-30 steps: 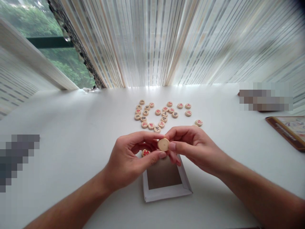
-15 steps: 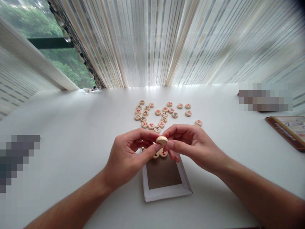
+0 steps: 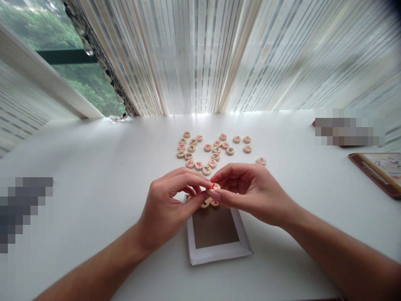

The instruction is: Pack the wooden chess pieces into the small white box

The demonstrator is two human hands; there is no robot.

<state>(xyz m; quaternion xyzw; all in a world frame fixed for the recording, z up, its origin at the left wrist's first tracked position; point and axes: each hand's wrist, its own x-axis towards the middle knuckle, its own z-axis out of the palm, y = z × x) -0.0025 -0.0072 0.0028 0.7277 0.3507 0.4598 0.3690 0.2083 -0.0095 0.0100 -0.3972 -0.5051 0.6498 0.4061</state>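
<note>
Striped curtains (image 3: 188, 58) hang along the far side of our white table (image 3: 94, 200), with greenery showing through the window (image 3: 90, 83) at far left. Our forearms reach in from the near left and near right, and our hands meet near the middle, fingers bent and thumbs toward us. Between them, above the far end of a shallow box (image 3: 219, 253), we hold a round wooden piece (image 3: 214, 187), its red-marked face visible. Our left hand (image 3: 172, 205) grasps it from the left with thumb and index finger; our right hand (image 3: 250, 188) pinches it from the right, thumb across its near edge.

White-rimmed and brown-floored, the box has bare floor at its near end. At its far end we see a black-marked piece (image 3: 205, 203) and a red-marked piece (image 3: 214, 202) side by side; our hands hide the rest, so we cannot count its contents. Beyond our hands, loose pieces (image 3: 206, 169) with red or black marks lie scattered, and one lone piece (image 3: 261, 161) sits apart to the right.
</note>
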